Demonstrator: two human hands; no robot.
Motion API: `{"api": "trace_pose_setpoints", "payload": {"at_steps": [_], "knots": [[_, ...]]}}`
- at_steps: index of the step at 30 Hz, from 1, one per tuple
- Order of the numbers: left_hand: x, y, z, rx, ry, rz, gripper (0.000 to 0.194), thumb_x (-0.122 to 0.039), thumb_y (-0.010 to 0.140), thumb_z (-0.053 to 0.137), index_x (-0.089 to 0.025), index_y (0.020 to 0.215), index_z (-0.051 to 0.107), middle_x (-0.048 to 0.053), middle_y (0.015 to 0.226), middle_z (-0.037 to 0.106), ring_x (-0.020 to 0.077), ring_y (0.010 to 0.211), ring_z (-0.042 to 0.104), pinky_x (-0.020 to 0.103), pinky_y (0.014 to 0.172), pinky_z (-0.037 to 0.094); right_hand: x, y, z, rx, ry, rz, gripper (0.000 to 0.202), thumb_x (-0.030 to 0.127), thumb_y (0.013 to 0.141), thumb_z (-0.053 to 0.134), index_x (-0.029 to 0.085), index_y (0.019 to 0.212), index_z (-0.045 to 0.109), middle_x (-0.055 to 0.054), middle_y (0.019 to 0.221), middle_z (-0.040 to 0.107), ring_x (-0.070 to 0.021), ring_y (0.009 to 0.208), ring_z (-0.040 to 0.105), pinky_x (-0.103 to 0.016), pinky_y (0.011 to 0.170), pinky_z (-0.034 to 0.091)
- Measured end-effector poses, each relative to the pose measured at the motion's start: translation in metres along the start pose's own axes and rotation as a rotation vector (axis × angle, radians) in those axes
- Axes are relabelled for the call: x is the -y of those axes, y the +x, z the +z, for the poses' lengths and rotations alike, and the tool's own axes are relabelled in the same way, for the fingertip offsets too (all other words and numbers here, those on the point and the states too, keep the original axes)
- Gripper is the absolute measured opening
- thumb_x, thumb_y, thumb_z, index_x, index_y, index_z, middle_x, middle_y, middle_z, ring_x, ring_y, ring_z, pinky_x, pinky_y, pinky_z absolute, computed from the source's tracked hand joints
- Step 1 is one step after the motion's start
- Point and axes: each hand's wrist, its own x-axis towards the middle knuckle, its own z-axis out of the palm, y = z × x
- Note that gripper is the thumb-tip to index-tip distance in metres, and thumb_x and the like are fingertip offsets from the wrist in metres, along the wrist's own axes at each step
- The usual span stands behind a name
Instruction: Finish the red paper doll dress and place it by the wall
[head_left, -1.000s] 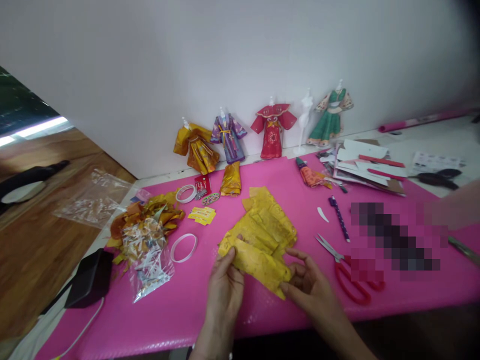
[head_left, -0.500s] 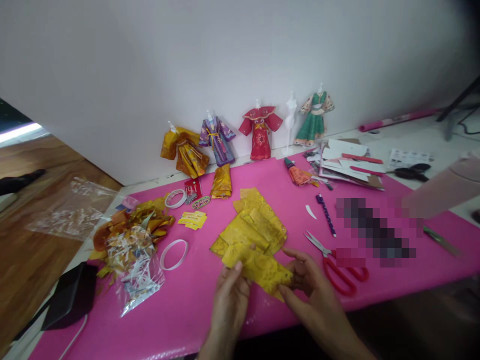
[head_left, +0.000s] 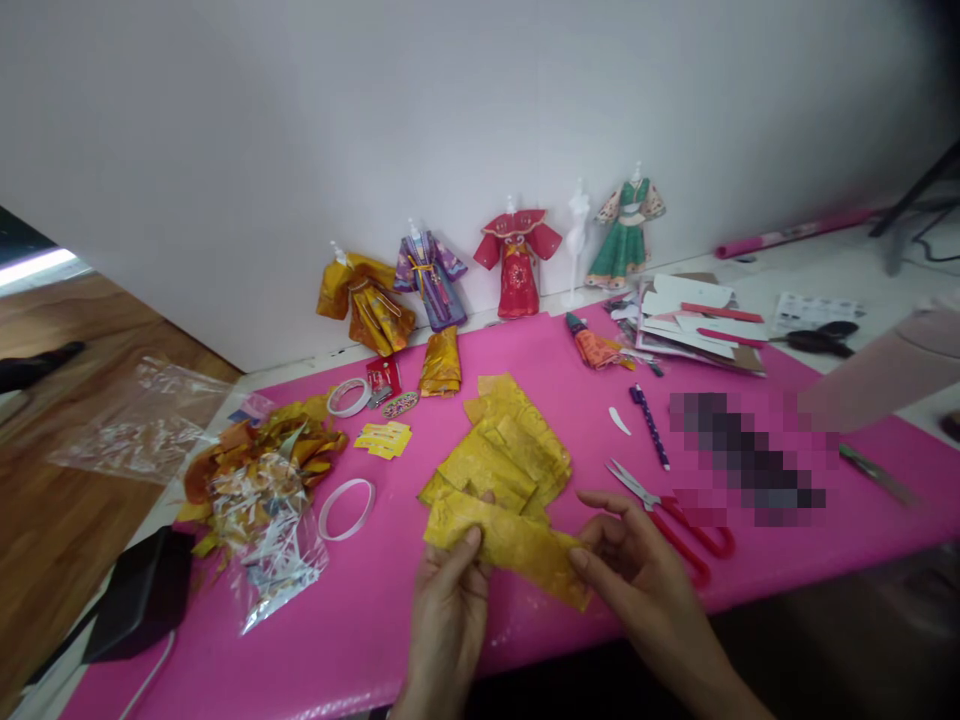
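Note:
A strip of yellow fabric (head_left: 517, 548) is stretched between my hands over the front of the pink table cover (head_left: 360, 620). My left hand (head_left: 454, 590) pinches it near its left end, thumb on top. My right hand (head_left: 626, 560) grips the right end between thumb and fingers, with the index finger raised. Just behind the strip lies a pile of yellow fabric pieces (head_left: 517, 440). Red-handled scissors (head_left: 660, 505) lie partly open to the right, their handles partly behind my right hand.
Dressed mini mannequins (head_left: 517, 265) lean along the wall. Left are a bag of scraps (head_left: 262, 490), tape rolls (head_left: 347, 510) and a black box (head_left: 142, 590). Right are a purple pen (head_left: 651, 430), stacked papers (head_left: 697, 320) and a pinkish bottle (head_left: 892, 370).
The fabric strip now lies flatter and more stretched out between my hands. My left hand has shifted slightly left, and my right hand slightly right.

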Motion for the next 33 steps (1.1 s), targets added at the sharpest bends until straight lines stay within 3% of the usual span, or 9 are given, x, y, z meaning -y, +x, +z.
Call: {"api": "trace_pose_setpoints", "payload": {"at_steps": [4, 10, 17, 21, 28, 33], "knots": [[0.004, -0.006, 0.0, 0.067, 0.009, -0.078, 0.039, -0.017, 0.066, 0.081, -0.018, 0.104, 0.071, 0.008, 0.105, 0.076, 0.0243, 0.101, 0.071, 0.032, 0.086, 0.058, 0.0, 0.002, -0.003, 0.02, 0.058, 0.033, 0.044, 0.037, 0.083, 0.071, 0.025, 0.12, 0.049, 0.006, 0.066, 0.056, -0.0135, 0.061, 0.055, -0.027, 0.06, 0.045], [0.019, -0.021, 0.005, 0.259, 0.176, -0.162, 0.04, -0.023, 0.066, 0.083, -0.017, 0.103, 0.07, 0.009, 0.101, 0.076, 0.0264, 0.097, 0.07, 0.035, 0.086, 0.055, 0.001, 0.002, -0.004, 0.045, 0.096, 0.058, 0.046, 0.036, 0.081, 0.074, 0.023, 0.118, 0.051, 0.005, 0.067, 0.059, -0.0139, 0.063, 0.057, -0.028, 0.061, 0.047], [0.023, -0.018, 0.006, 0.184, 0.276, -0.057, 0.042, -0.02, 0.063, 0.085, -0.017, 0.101, 0.069, 0.009, 0.098, 0.076, 0.0258, 0.093, 0.07, 0.036, 0.085, 0.054, 0.006, 0.001, -0.006, 0.088, 0.152, 0.085, 0.044, 0.038, 0.082, 0.073, 0.023, 0.118, 0.051, 0.0, 0.08, 0.064, -0.0156, 0.072, 0.062, -0.031, 0.068, 0.05], [0.022, -0.02, 0.004, 0.177, 0.284, -0.036, 0.037, -0.019, 0.063, 0.085, -0.019, 0.097, 0.07, 0.007, 0.098, 0.076, 0.0241, 0.092, 0.07, 0.034, 0.085, 0.054, 0.004, 0.002, -0.007, 0.065, 0.139, 0.081, 0.047, 0.037, 0.079, 0.077, 0.023, 0.116, 0.051, 0.002, 0.074, 0.063, -0.015, 0.068, 0.06, -0.03, 0.066, 0.048], [0.028, -0.023, 0.012, 0.27, 0.28, -0.069, 0.036, -0.024, 0.064, 0.084, -0.018, 0.097, 0.071, 0.001, 0.074, 0.071, 0.0143, 0.065, 0.062, 0.024, 0.061, 0.05, 0.006, 0.001, -0.003, 0.06, 0.081, 0.075, 0.043, 0.037, 0.08, 0.074, 0.025, 0.113, 0.05, 0.004, 0.071, 0.062, -0.0162, 0.068, 0.061, -0.031, 0.068, 0.049], [0.032, -0.022, 0.017, 0.219, 0.339, -0.017, 0.037, -0.022, 0.062, 0.085, -0.019, 0.095, 0.07, -0.001, 0.075, 0.068, 0.0128, 0.067, 0.06, 0.022, 0.063, 0.049, 0.004, -0.001, -0.004, 0.04, 0.097, 0.053, 0.038, 0.033, 0.081, 0.074, 0.026, 0.11, 0.052, 0.006, 0.072, 0.058, -0.0118, 0.067, 0.056, -0.024, 0.063, 0.046]]}}
